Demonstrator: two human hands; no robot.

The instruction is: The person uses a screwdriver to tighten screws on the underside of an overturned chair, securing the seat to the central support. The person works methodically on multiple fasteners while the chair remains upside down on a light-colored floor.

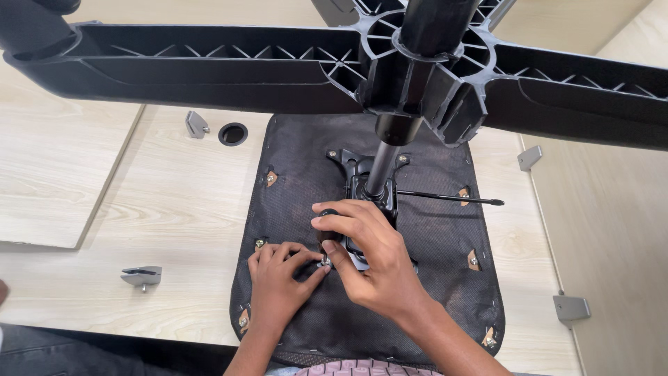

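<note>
An upturned chair seat (431, 230) with black fabric underside lies on the wooden table (167, 209). A black metal mechanism plate (362, 174) is mounted on it, with a gas cylinder (381, 170) rising to the black star base (278, 66) above. My right hand (369, 257) is shut on a small black knob-like tool at the plate's near-left corner. My left hand (278, 282) pinches a small silver screw (325, 262) right beside it. A thin black lever (452, 198) sticks out to the right.
Grey metal brackets lie on the table: one at far left (197, 124), one near left (142, 276), two on the right (530, 157) (572, 307). A round cable hole (232, 134) sits beyond the seat. The star base arms overhang the far side.
</note>
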